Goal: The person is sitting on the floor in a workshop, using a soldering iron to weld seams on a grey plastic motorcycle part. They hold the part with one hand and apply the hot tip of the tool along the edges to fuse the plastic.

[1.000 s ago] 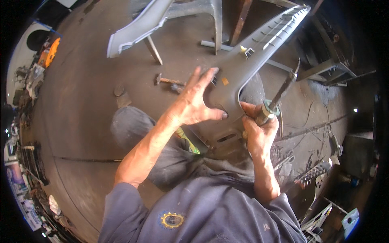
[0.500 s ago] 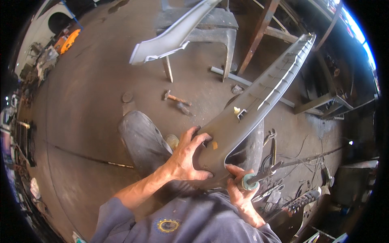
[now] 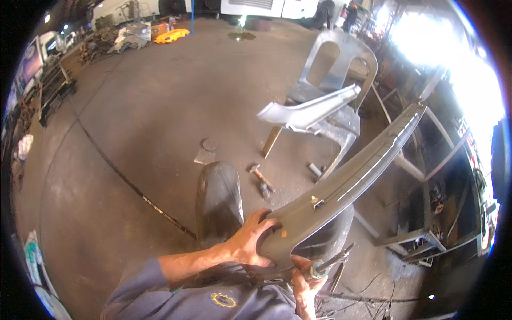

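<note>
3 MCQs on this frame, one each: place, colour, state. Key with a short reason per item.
1. Where does the hammer lie?
A. on the chair seat
B. on the concrete floor by the person's knee
C. in the left hand

2. What colour is the plastic chair?
A. grey
B. red
C. green

3. How does the left hand stand to the long grey panel?
A. apart from it
B. flat under it
C. gripping its near end

Key: 1 B, it rests on the floor beside the knee; 2 A, seat and back are pale grey; 3 C, fingers wrap the panel's end, while the right hand holds a thin tool.
</note>
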`<state>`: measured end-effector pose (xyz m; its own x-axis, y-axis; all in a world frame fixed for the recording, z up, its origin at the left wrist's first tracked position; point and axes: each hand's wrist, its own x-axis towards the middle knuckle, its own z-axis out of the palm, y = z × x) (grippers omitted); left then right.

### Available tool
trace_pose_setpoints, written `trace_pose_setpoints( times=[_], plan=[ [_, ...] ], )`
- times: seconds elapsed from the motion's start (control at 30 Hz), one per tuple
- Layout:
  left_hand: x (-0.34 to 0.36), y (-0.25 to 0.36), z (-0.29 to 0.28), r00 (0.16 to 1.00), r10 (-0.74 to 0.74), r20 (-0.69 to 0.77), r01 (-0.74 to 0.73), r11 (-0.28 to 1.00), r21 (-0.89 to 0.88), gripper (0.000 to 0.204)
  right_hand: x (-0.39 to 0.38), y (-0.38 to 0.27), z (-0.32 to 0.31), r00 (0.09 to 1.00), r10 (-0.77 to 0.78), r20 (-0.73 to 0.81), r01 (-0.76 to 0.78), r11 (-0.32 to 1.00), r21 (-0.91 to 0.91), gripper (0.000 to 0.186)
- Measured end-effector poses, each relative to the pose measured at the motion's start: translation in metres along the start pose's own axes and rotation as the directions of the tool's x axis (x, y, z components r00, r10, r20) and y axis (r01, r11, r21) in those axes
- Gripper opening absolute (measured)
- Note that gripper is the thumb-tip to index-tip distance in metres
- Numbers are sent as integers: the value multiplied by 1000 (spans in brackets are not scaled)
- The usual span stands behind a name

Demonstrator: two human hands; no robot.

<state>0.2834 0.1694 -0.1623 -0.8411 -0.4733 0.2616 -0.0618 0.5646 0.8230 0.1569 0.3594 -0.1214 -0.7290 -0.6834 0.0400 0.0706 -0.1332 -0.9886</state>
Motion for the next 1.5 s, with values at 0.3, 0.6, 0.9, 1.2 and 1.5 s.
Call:
trace_pose_setpoints(
  times=[0.3, 0.6, 0.9, 1.2, 1.5],
  plan=[
    [-11, 9, 2, 992, -8, -122, 12, 999, 34, 114, 10, -15, -2, 992, -33, 124, 46, 993, -107, 8],
    [46, 25, 33, 902, -289, -322, 336, 937, 100, 105, 102, -23, -14, 993, -48, 112, 75, 964, -254, 13],
    [120, 0, 55, 864, -411, -291, 464, 875, 141, 104, 197, 20, -51, 991, -8, 130, 24, 992, -125, 19],
    [177, -31, 50, 878, -443, -184, 473, 863, 178, 105, 236, 39, -56, 995, -60, 80, 71, 988, -138, 18],
    [174, -59, 57, 918, -384, -97, 393, 913, 104, 106, 114, 10, -107, 985, 54, -162, -155, 683, -714, 31]
  ],
)
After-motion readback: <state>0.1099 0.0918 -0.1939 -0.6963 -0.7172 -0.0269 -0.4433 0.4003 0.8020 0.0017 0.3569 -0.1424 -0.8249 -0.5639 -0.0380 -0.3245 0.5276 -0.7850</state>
